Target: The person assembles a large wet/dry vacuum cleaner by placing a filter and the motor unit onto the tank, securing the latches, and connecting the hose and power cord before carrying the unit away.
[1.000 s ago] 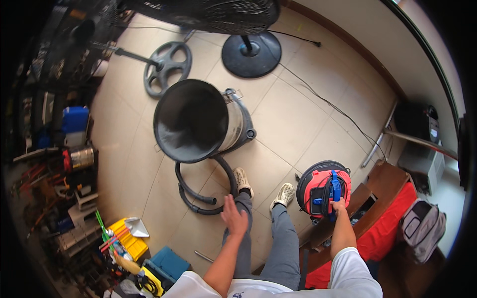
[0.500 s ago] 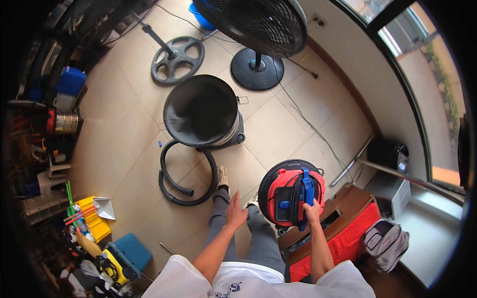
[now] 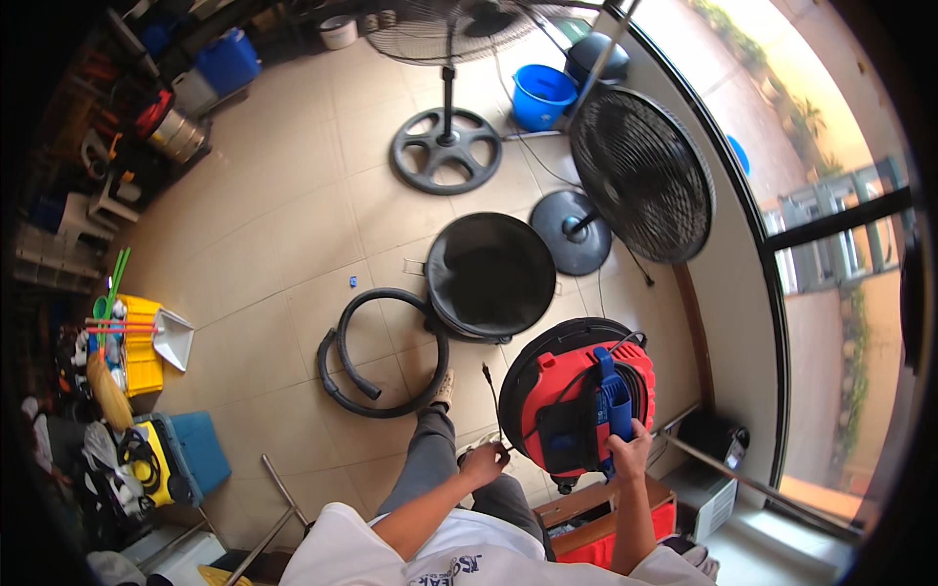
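My right hand [image 3: 630,451] is closed on the blue handle of a red and black vacuum cleaner head [image 3: 555,386], which is tilted so its top faces me. Black cord is looped around the head beside the handle. My left hand [image 3: 483,463] pinches a black power cord [image 3: 495,402] near the head's left edge, and the cord's plug end points up and away from me. Beyond the head stands the open black vacuum tank [image 3: 490,278], its inside showing. A black ribbed hose [image 3: 344,337] leads from the tank's left side and lies coiled on the tiles.
Two standing fans, one with a spoked base [image 3: 447,151] and one with a round base [image 3: 572,234], stand beyond the tank near a blue bucket [image 3: 543,96]. A white dustpan [image 3: 174,340] and teal box [image 3: 200,451] sit left. A window wall [image 3: 728,322] runs along the right.
My view has swung so the tank appears farther right. My left hand, open and empty before, now pinches the cord, with its plug end hanging free. My right hand still grips the vacuum head's handle.
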A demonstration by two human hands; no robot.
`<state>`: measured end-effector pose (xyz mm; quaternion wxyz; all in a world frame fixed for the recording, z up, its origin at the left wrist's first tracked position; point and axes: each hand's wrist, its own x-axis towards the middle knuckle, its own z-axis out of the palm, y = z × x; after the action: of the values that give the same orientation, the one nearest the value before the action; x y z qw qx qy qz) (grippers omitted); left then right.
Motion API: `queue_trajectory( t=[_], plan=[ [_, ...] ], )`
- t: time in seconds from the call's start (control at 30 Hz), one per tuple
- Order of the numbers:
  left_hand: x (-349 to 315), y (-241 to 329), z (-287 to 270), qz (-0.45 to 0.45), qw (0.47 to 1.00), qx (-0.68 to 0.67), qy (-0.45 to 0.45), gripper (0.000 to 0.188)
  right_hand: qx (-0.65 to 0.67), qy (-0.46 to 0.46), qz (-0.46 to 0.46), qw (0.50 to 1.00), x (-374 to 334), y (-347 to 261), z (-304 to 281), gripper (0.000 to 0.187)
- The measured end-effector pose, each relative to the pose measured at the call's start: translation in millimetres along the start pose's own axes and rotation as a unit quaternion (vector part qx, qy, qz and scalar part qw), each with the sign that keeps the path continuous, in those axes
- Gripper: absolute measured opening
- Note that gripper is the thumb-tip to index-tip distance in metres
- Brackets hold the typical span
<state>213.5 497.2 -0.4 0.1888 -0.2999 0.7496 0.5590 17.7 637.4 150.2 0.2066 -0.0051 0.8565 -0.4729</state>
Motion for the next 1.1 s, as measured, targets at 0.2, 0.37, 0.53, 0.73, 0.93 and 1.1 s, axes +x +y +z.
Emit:
queue_trajectory(
  t=[0.2,0.37,0.53,0.73,0.93,1.1],
  plan=[
    [-11,12,-29,0.026,0.99,-0.038,-0.134,0.035,-0.097,-0.042,-0.073,0.992,57,-82,52,0.024],
    [-5,39,-60,0.072,0.973,-0.078,-0.203,0.033,-0.173,-0.057,-0.154,0.971,111,-117,99,0.035],
    [-3,58,-79,0.104,0.956,-0.185,-0.202,0.027,-0.242,-0.13,-0.165,0.947,144,-160,129,0.038],
    [3,79,-95,0.133,0.939,-0.243,-0.205,0.025,-0.237,-0.152,-0.165,0.945,150,-203,147,0.035],
    [15,99,-115,0.116,0.936,-0.262,-0.206,0.025,-0.245,-0.18,-0.187,0.934,173,-203,168,0.032],
    [29,79,-100,0.099,0.946,-0.256,-0.171,0.025,-0.281,-0.173,-0.196,0.923,189,-174,203,0.038]
  ],
)
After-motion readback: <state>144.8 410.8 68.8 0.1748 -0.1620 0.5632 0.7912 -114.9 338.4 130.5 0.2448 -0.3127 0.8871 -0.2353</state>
